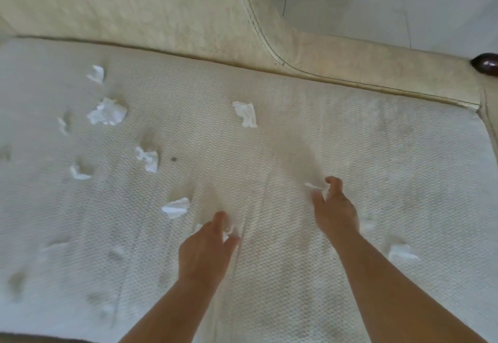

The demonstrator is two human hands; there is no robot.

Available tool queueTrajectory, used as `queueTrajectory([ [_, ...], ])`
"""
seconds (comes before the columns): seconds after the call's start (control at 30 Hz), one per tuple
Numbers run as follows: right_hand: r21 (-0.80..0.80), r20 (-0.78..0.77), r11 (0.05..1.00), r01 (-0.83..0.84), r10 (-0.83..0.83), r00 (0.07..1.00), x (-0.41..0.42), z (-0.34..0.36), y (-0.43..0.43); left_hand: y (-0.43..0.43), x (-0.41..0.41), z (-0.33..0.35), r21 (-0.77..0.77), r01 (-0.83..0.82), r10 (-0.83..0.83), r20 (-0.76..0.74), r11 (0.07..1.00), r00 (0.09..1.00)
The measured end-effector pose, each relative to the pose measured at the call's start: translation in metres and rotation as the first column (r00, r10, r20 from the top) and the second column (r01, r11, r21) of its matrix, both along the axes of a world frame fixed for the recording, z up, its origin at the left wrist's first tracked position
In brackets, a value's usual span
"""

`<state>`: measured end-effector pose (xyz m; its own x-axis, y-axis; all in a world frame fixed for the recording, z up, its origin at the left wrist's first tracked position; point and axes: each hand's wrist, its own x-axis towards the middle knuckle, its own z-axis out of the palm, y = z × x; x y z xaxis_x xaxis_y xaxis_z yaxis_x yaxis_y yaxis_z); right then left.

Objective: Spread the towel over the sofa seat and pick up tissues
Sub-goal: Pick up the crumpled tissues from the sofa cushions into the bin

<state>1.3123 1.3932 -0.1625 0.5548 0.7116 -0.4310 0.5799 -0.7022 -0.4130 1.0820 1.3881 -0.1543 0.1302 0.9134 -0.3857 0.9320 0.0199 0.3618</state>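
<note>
The towel, pale with a dotted weave, is lying flat over the sofa seat and filling most of the frame, with faint creases running up the middle between the two arms. Crumpled white tissues are lying scattered on it: the largest tissue is sitting at the upper left of the frame, a folded scrap is resting near the upper centre, and a flat piece is lying just left of the lower hand. More bits are dotting the left side, and one is lying at the lower right beside the forearm.

The left hand, in the lower centre, is pinching a small tissue wad between thumb and fingers. The right hand, right of centre, is closing its thumb and fingertips on a thin tissue strip.

The cream sofa backrest is crossing the top of the frame, its armrest is running down toward the right edge, and a tiled floor is showing in the upper right corner.
</note>
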Motion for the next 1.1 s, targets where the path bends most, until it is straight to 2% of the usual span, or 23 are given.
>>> queueTrajectory([
  [0.07, -0.049, -0.007, 0.998, -0.031, 0.030, 1.000, 0.005, -0.006, 0.010, 0.005, -0.004, -0.006, -0.012, -0.009, 0.008, -0.014, 1.000, 1.000],
  [0.17, 0.080, -0.049, 0.996, 0.026, -0.022, 0.999, 0.003, -0.002, 0.006, 0.008, -0.009, -0.011, -0.028, -0.059, 0.059, -0.002, 0.998, 0.998],
  [0.27, 0.244, -0.089, 0.915, 0.321, -0.308, 0.947, 0.001, 0.006, -0.021, 0.006, -0.016, -0.007, -0.010, -0.095, 0.095, 0.027, 0.995, 0.995],
  [0.37, 0.311, -0.003, 0.765, 0.564, -0.593, 0.806, 0.017, 0.010, -0.060, 0.008, -0.023, -0.003, 0.019, -0.110, 0.109, 0.045, 0.994, 0.993],
  [0.47, 0.210, 0.054, 0.655, 0.726, -0.749, 0.661, 0.035, 0.003, -0.089, 0.013, -0.020, 0.000, 0.046, -0.114, 0.108, 0.122, 0.992, 0.987],
  [0.53, 0.085, 0.035, 0.638, 0.766, -0.770, 0.637, 0.045, -0.007, -0.099, 0.017, -0.016, 0.002, 0.047, -0.117, 0.107, 0.172, 0.992, 0.979],
  [0.63, 0.017, 0.048, 0.759, 0.651, -0.651, 0.757, 0.050, -0.011, -0.091, 0.020, -0.012, 0.001, 0.054, -0.123, 0.110, 0.201, 0.991, 0.973],
  [0.83, 0.224, -0.067, 0.909, 0.350, -0.344, 0.936, -0.019, 0.004, -0.051, 0.015, -0.015, 0.009, 0.078, -0.156, 0.135, 0.223, 0.985, 0.965],
  [0.97, 0.225, -0.150, 0.966, 0.130, -0.097, 0.984, -0.074, 0.008, -0.030, 0.015, -0.026, 0.013, 0.054, -0.197, 0.177, 0.257, 0.979, 0.950],
  [1.1, 0.178, -0.289, 0.980, -0.089, 0.138, 0.947, -0.125, 0.009, -0.014, 0.016, -0.044, 0.012, 0.082, -0.232, 0.206, 0.246, 0.969, 0.947],
])
